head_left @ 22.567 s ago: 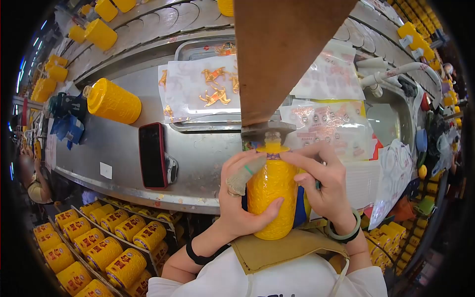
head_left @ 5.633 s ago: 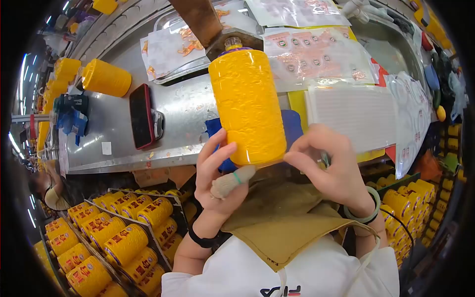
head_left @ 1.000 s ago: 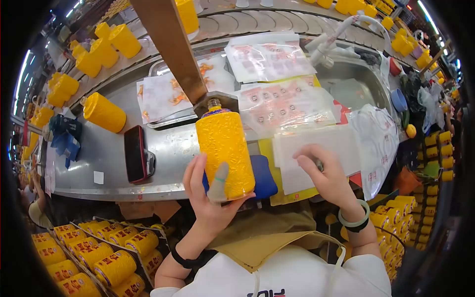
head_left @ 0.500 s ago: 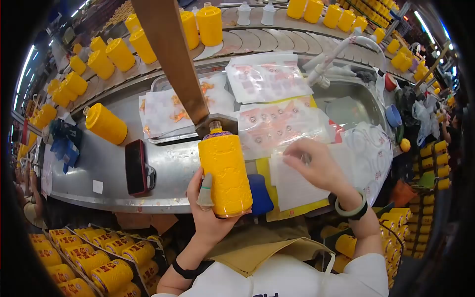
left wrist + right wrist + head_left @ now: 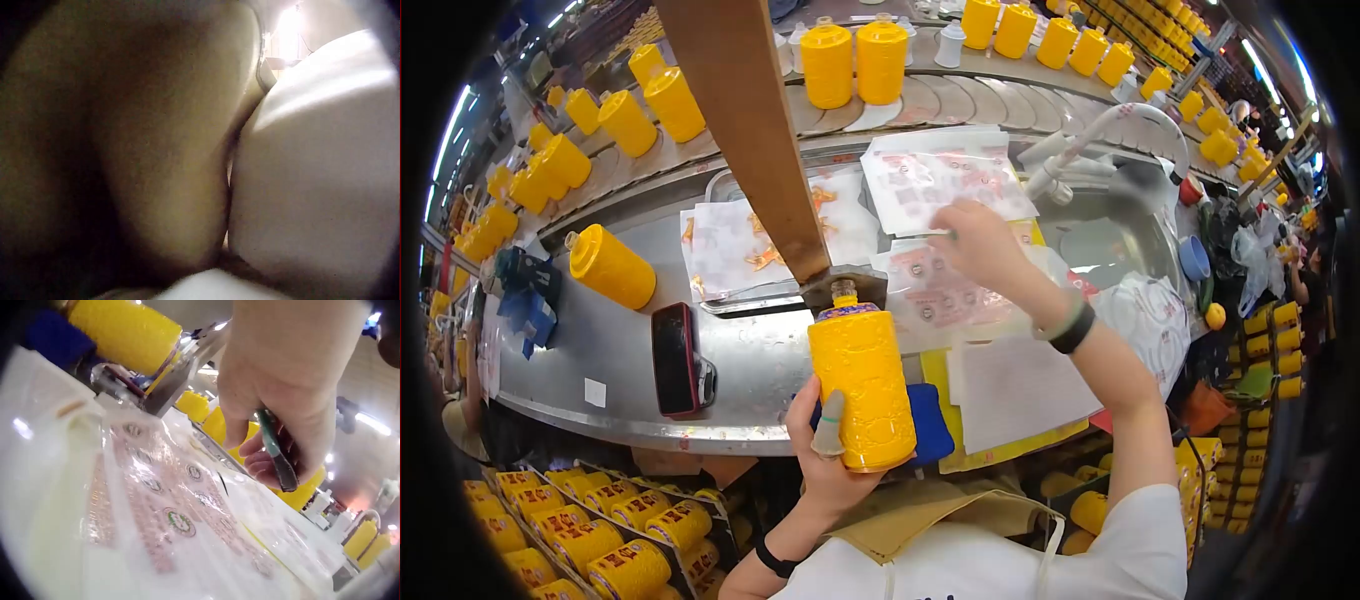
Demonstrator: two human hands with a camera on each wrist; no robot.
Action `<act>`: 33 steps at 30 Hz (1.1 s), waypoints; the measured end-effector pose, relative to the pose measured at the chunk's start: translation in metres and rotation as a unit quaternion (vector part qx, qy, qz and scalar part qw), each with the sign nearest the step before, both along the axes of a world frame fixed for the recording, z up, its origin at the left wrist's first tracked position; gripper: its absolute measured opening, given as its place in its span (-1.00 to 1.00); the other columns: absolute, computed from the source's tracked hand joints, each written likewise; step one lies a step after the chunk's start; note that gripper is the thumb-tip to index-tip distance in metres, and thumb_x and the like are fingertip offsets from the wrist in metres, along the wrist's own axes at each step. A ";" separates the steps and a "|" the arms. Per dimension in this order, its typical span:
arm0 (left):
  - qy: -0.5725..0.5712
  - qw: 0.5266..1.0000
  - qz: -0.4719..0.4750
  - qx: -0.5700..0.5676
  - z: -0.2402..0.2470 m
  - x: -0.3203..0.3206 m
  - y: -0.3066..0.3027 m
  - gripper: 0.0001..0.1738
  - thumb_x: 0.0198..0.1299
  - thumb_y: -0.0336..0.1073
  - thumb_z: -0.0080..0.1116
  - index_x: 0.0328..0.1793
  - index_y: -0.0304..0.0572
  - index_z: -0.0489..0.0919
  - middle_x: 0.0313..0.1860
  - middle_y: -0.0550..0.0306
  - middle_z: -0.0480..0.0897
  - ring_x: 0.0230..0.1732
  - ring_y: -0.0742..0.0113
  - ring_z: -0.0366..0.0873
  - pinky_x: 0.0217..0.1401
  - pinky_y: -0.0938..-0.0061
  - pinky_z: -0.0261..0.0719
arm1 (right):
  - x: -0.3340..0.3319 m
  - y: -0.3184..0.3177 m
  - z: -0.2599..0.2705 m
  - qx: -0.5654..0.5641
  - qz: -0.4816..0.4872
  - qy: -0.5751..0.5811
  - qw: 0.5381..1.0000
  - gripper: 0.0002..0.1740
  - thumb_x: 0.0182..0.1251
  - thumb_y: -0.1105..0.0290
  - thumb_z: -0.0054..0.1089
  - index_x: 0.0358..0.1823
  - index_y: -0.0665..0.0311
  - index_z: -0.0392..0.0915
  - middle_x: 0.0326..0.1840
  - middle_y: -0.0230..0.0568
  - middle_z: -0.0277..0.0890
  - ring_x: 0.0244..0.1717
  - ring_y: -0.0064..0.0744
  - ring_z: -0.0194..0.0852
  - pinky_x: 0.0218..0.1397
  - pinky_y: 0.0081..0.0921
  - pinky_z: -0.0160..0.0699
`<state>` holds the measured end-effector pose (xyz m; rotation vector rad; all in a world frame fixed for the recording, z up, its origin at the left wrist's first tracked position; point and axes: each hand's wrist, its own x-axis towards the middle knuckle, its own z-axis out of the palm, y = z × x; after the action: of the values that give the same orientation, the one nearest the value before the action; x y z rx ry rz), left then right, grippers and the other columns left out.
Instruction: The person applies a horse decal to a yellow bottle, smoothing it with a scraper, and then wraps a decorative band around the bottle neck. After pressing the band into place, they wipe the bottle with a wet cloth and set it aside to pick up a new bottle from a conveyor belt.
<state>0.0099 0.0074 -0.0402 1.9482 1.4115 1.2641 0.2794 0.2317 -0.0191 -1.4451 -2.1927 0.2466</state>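
Note:
My left hand (image 5: 830, 465) grips the lower end of a yellow textured bottle (image 5: 862, 390), a grey cover with a green band on one finger. The bottle's clear neck meets a metal bracket (image 5: 862, 288) at the foot of a wooden beam (image 5: 750, 120). Over the printed transparent sheets (image 5: 945, 180) hangs my right hand (image 5: 980, 250), its fingers curled. In the right wrist view that hand (image 5: 287, 394) holds a slim green and dark tool (image 5: 278, 450) above the printed sheets (image 5: 169, 494). The left wrist view is blurred, too close to tell the fingers.
A phone (image 5: 675, 360) and another yellow bottle (image 5: 612, 267) lie on the metal bench at left. Gold-orange figures on white paper (image 5: 720, 245) are behind the beam. White sheets (image 5: 1020, 390) lie at right, near a sink (image 5: 1115, 215). Bottles line the conveyor; racks of bottles stand below.
The right hand has moved from above the white sheets up and away to the printed sheets at the back. My left hand still holds the bottle at the bracket. The head view has shifted slightly.

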 end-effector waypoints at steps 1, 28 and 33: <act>0.001 1.000 0.003 0.000 0.001 0.000 0.001 0.40 -0.21 0.03 0.83 0.70 -0.15 0.15 0.59 -0.13 0.15 0.55 -0.08 0.29 0.56 0.13 0.39 | -0.011 0.008 -0.007 0.025 0.015 -0.005 1.000 -0.74 0.24 0.31 0.47 -0.11 0.23 0.68 -0.16 -0.12 0.63 -0.06 -0.04 0.64 -0.01 -0.19 0.62; 0.004 0.999 0.001 0.041 -0.016 0.000 0.001 0.45 -0.27 0.05 0.85 0.71 -0.17 0.14 0.54 -0.10 0.18 0.52 -0.06 0.32 0.52 0.11 0.43 | 0.002 0.033 -0.009 0.051 -0.181 -0.185 0.964 -0.57 0.31 0.07 0.42 0.01 0.24 0.64 -0.04 -0.14 0.65 0.09 -0.01 0.67 0.04 -0.09 0.74; 0.023 0.998 0.010 0.064 -0.011 0.002 0.001 0.45 -0.24 0.17 0.80 0.70 -0.27 0.16 0.59 -0.18 0.19 0.57 -0.16 0.27 0.58 0.00 0.31 | 0.027 0.074 -0.015 -0.011 -0.271 -0.203 0.941 -0.68 0.27 0.24 0.38 -0.03 0.23 0.64 -0.06 -0.16 0.65 0.11 -0.05 0.65 0.01 -0.13 0.74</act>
<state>0.0118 0.0082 -0.0510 2.0651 1.4059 1.3575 0.3065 0.3053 -0.0337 -2.1968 -1.9720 -0.2419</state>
